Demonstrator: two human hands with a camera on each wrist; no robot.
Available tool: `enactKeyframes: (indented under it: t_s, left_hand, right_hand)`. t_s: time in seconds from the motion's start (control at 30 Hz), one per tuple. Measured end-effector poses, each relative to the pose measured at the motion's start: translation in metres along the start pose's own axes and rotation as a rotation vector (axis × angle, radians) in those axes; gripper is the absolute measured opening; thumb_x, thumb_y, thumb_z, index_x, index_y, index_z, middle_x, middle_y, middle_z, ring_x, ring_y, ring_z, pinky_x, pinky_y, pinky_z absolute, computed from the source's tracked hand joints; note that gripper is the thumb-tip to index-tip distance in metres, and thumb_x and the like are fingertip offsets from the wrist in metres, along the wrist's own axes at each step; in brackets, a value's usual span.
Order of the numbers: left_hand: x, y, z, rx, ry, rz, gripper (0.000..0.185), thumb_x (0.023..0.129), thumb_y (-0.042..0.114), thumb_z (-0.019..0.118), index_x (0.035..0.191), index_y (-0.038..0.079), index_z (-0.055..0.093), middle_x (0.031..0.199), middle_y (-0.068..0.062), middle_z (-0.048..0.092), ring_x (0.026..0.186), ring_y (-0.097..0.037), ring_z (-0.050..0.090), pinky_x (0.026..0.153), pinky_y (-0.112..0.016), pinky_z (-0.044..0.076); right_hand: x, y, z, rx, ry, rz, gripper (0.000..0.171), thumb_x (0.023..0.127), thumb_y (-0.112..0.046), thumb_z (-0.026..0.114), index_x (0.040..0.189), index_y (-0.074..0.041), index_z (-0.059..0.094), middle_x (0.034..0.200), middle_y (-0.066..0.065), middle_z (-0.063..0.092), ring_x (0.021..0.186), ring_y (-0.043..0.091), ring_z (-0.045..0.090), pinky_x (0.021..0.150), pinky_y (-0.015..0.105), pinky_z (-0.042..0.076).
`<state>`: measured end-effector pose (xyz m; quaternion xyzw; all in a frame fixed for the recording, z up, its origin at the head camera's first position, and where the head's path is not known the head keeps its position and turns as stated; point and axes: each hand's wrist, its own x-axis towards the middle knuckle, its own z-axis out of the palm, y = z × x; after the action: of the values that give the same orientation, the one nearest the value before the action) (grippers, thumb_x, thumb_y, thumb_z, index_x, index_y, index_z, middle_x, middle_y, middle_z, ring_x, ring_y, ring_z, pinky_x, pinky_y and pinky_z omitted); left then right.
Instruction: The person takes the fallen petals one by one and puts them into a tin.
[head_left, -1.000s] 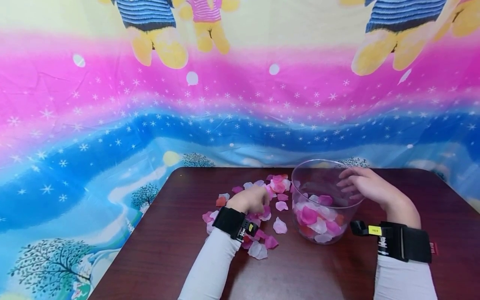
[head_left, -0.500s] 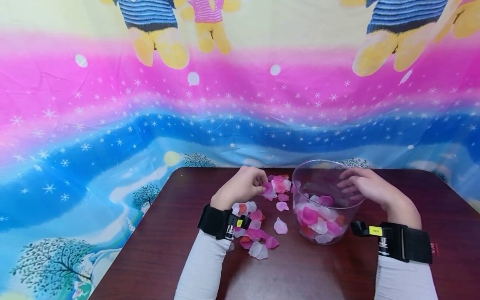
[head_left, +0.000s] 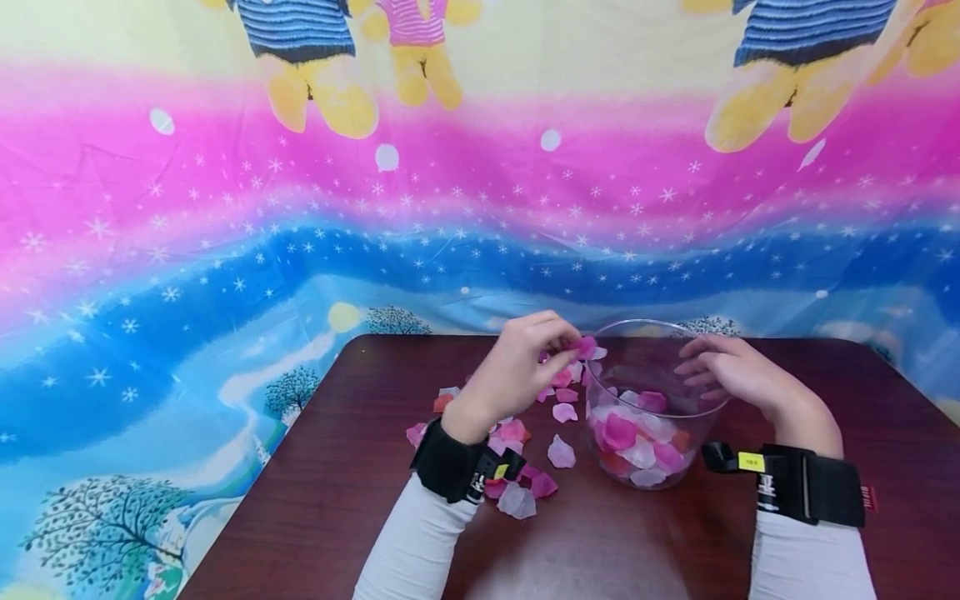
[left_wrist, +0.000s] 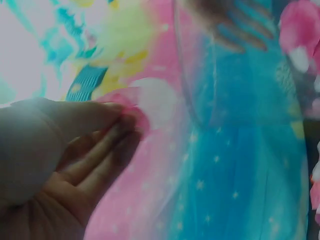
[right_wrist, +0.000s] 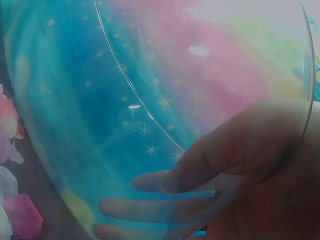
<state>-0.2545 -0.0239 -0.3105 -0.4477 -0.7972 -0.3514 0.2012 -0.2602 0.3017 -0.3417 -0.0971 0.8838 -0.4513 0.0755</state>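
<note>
My left hand (head_left: pixel 517 367) pinches pink petals (head_left: pixel 585 346) at the clear bowl (head_left: pixel 645 467) rim, frame centre. My right hand (head_left: pixel 731 375) grips the bowl's right wall, fingers apparently curled around it.

Head view looks down across the table (head_left: pixel 315 500) — both wrist views sit close, sharing the clear bowl (head_left: pixel 652 367).

Left wrist view: heavily blurred; the petals (left_wrist: pixel 131 102) pinched by the left hand (left_wrist: pixel 60 165) cannot be counted (only a pink smear is seen).
Right hand (right_wrist: pixel 240 175): fingers seen through the clear bowl (right_wrist: pixel 150 115), distorted; palm cut off by the edge.
Table petals (head_left: pixel 517 467): partly hidden under the left wrist.
</note>
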Motion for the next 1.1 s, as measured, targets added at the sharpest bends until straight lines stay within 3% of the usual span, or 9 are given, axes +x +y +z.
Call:
enactKeyframes:
  t_s: [0.17,0.37,0.53,0.73,0.97,1.1]
  left_hand:
    - [0.005,0.012,0.02,0.048,0.006,0.094,0.016,0.092,0.003,0.075,0.109,0.003,0.074,0.104,-0.005,0.067,0.091,-0.013,0.065,0.085,-0.013,0.052]
    - [0.004,0.012,0.034,0.116,-0.061,0.111,0.021,0.095,0.004,0.072,0.116,0.005,0.072,0.111,-0.005,0.067,0.097,-0.014,0.066,0.091,-0.011,0.049]
    - [0.004,0.01,0.033,0.121,-0.081,0.086,0.027,0.095,0.007,0.072,0.123,0.005,0.07,0.116,-0.006,0.068,0.1,-0.014,0.067,0.092,-0.01,0.048]
    - [0.003,0.003,0.021,0.097,-0.037,0.069,0.026,0.094,0.007,0.074,0.12,0.005,0.071,0.113,-0.006,0.069,0.094,-0.013,0.067,0.087,-0.011,0.05]
    - [-0.005,-0.021,0.005,0.072,-0.017,-0.031,0.02,0.094,0.004,0.073,0.115,0.003,0.072,0.108,-0.007,0.069,0.089,-0.012,0.065,0.082,-0.017,0.053]
    - [-0.009,-0.037,0.003,0.105,-0.112,-0.133,0.023,0.096,0.01,0.073,0.118,0.006,0.071,0.112,-0.007,0.069,0.092,-0.014,0.065,0.083,-0.024,0.054]
  right_hand:
    - [0.0,0.0,0.0,-0.003,0.004,0.002,0.042,0.107,-0.009,0.027,0.141,0.014,0.04,0.133,0.037,0.055,0.117,0.049,0.062,0.084,0.045,0.06]
    - [-0.001,0.001,0.002,-0.006,-0.003,0.006,0.043,0.107,-0.01,0.028,0.141,0.014,0.039,0.133,0.037,0.056,0.116,0.048,0.063,0.085,0.046,0.06]
    - [0.0,0.001,0.001,-0.009,-0.005,0.009,0.043,0.108,-0.011,0.028,0.142,0.013,0.039,0.133,0.036,0.056,0.117,0.048,0.063,0.085,0.046,0.059]
    - [0.001,0.0,-0.001,-0.014,0.001,0.0,0.042,0.107,-0.009,0.028,0.141,0.015,0.04,0.133,0.037,0.056,0.116,0.048,0.063,0.084,0.045,0.06]
    - [0.001,0.002,0.0,-0.006,-0.013,0.01,0.043,0.108,-0.009,0.027,0.141,0.015,0.04,0.132,0.038,0.057,0.116,0.047,0.063,0.083,0.044,0.06]
    - [0.001,0.001,0.0,-0.003,-0.003,0.008,0.043,0.107,-0.009,0.028,0.14,0.015,0.04,0.132,0.038,0.057,0.116,0.048,0.063,0.083,0.043,0.06]
